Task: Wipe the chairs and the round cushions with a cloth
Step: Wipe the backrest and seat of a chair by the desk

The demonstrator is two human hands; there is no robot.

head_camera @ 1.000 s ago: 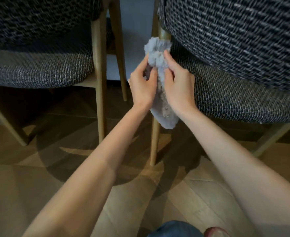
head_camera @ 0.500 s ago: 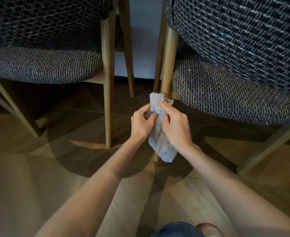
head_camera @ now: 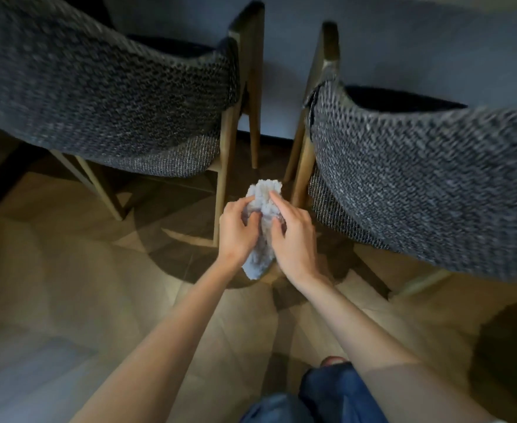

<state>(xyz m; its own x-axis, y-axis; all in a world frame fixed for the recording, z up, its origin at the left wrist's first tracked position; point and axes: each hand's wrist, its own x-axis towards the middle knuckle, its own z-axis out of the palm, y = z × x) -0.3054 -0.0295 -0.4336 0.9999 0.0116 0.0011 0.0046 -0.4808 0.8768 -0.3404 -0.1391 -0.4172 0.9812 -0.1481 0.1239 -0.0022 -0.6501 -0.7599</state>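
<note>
At centre frame my left hand (head_camera: 237,232) pinches the cloth (head_camera: 264,192) from its left side, and my right hand (head_camera: 295,236) curls its fingers round the right side. The cloth hangs between them above the floor (head_camera: 68,285), low in the gap between the left chair (head_camera: 98,96) and the right chair (head_camera: 418,178). It is beside the right chair's leg (head_camera: 302,166); I cannot tell whether they touch.

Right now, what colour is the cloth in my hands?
The cloth is pale bluish grey, plain and fluffy; the head view shows it best.
</note>
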